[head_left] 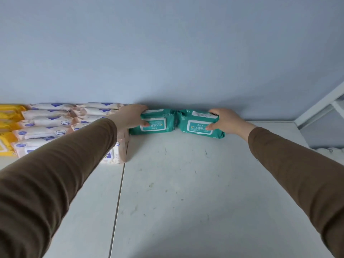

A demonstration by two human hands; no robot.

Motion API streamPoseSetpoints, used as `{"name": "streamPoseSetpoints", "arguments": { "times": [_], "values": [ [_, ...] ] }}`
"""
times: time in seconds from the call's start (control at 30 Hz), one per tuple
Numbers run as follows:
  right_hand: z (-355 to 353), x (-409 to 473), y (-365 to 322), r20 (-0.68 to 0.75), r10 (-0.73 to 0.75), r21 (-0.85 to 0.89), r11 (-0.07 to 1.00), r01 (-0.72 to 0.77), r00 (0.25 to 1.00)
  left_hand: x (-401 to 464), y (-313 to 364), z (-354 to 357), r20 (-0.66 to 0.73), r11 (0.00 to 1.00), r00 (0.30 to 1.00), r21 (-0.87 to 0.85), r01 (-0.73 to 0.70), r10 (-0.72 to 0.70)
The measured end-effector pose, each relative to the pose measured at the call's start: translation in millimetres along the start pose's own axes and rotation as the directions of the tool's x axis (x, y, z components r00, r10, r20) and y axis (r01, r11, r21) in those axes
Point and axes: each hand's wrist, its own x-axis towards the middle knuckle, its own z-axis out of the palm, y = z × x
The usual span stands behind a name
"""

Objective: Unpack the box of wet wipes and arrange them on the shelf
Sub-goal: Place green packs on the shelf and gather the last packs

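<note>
Two green wet-wipe packs stand side by side on the white shelf (186, 183), at its back against the blue wall. My left hand (130, 118) grips the left green pack (158, 121) at its left end, thumb on the front label. My right hand (225, 121) grips the right green pack (197, 123) at its right end. The two packs touch end to end. Both arms wear brown sleeves.
Rows of pink-white wipe packs (46, 125) fill the shelf's left part, right beside the left green pack. Yellow packs (9, 116) stand at the far left. A white shelf frame post (320, 107) rises at the right edge. A seam (119, 198) runs down the shelf.
</note>
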Motion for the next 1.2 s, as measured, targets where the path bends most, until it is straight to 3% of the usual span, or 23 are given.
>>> {"name": "streamPoseSetpoints", "arguments": {
  "times": [0.13,0.23,0.33,0.47,0.6,0.77,0.97,1.2],
  "values": [
    [11,20,-4,-0.083,-0.064,-0.027,0.998,0.062,0.995,6,-4,1,-0.076,0.989,0.996,0.148,-0.027,0.039],
    [18,18,1,-0.297,-0.185,-0.257,0.960,0.108,0.937,-1,-3,14,-0.233,0.965,0.967,0.260,-0.040,0.103],
    [25,21,7,-0.355,-0.295,-0.334,0.926,0.174,0.887,-1,-1,20,-0.240,0.953,0.959,0.292,-0.078,0.152],
    [27,25,11,-0.383,-0.333,-0.379,0.907,0.183,0.862,6,0,11,-0.191,0.961,0.968,0.253,-0.111,0.162],
    [34,23,13,-0.480,-0.296,-0.323,0.935,0.147,0.826,2,3,15,-0.250,0.976,0.960,0.205,-0.076,0.127],
    [34,25,2,-0.480,-0.232,-0.328,0.942,0.072,0.846,1,14,19,-0.330,0.976,0.934,0.207,-0.072,0.139],
    [33,6,-13,-0.517,-0.161,-0.296,0.955,0.000,0.841,-12,32,18,-0.389,0.989,0.920,0.149,0.017,0.042],
    [53,-83,-16,-0.527,-0.155,-0.199,0.978,0.056,0.835,-71,72,44,-0.398,0.990,0.907,0.062,-0.126,0.140]
  ]
}}
